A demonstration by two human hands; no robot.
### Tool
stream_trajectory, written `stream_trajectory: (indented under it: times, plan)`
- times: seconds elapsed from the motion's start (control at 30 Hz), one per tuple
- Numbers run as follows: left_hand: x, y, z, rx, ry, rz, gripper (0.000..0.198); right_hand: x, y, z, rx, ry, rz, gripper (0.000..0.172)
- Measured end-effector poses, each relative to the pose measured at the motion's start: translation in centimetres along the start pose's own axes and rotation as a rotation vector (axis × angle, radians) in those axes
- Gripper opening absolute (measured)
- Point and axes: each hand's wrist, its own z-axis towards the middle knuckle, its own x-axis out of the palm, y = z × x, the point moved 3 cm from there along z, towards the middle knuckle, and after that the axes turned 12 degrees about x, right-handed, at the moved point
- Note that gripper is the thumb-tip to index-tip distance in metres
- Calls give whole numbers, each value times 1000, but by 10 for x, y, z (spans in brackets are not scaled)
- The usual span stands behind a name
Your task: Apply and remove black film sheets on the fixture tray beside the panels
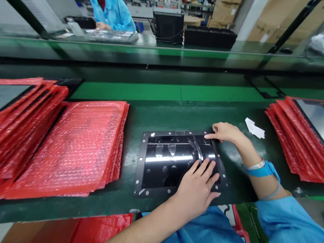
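A glossy black panel (167, 162) in a dark frame with silver screw dots lies flat on the dark green bench in front of me. My left hand (198, 189) rests palm-down on the panel's lower right part, fingers spread over a clear film strip (197, 150). My right hand (225, 132) touches the panel's upper right corner with its fingertips; a blue strap (264, 169) circles that wrist. Neither hand grips anything.
Stacks of red bubble-wrap bags (83, 148) lie at left, with more at the far left (22, 114) and right (296, 135). A white paper scrap (254, 128) sits right of the panel. Beyond the green conveyor (177, 91), a person in blue (113, 15) works near black trays (210, 36).
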Motion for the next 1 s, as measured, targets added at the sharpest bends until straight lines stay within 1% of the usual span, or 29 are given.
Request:
stream_trajectory:
  times: [0.1,0.17,0.23,0.27,0.3,0.4,0.43,0.5,0.57,0.63,0.67,0.7,0.8,0.87,0.93,1.0]
  plan:
    - [-4,-1,2,-4,22,-2,48,-2,2,0,-14,30,18,45]
    - [-10,2,1,8,15,-37,46,0,2,-6,-33,10,55,44]
    - [-19,12,1,2,-10,-70,44,4,3,-13,-54,-39,108,42]
    - [-25,21,1,-35,-37,-54,43,6,3,-16,-63,-69,138,42]
    - [-31,31,1,-100,-73,-6,42,8,3,-18,-72,-100,169,43]
    - [-47,63,-2,-337,-197,240,40,11,2,-20,-96,-186,263,43]
    - [-50,70,-3,-375,-227,300,38,11,1,-20,-105,-206,294,42]
    - [-53,78,-3,-387,-274,353,31,11,-2,-20,-129,-219,355,38]
    - [-54,80,-3,-397,-324,356,21,12,-3,-20,-173,-191,418,32]
    - [-57,79,-3,-423,-380,331,12,14,-3,-20,-238,-134,489,26]
    - [-59,77,-4,-427,-414,311,10,16,-2,-21,-280,-95,530,26]
    - [-62,75,-4,-426,-457,292,9,18,0,-23,-326,-49,575,31]
    - [-70,67,-7,-403,-603,264,5,22,6,-29,-458,125,719,58]
    - [-74,63,-10,-386,-681,255,5,24,10,-34,-511,216,814,70]
    - [-78,62,-16,-357,-717,241,5,24,14,-37,-535,253,912,74]
    - [-85,66,-24,-343,-718,232,11,25,16,-37,-533,250,1017,73]
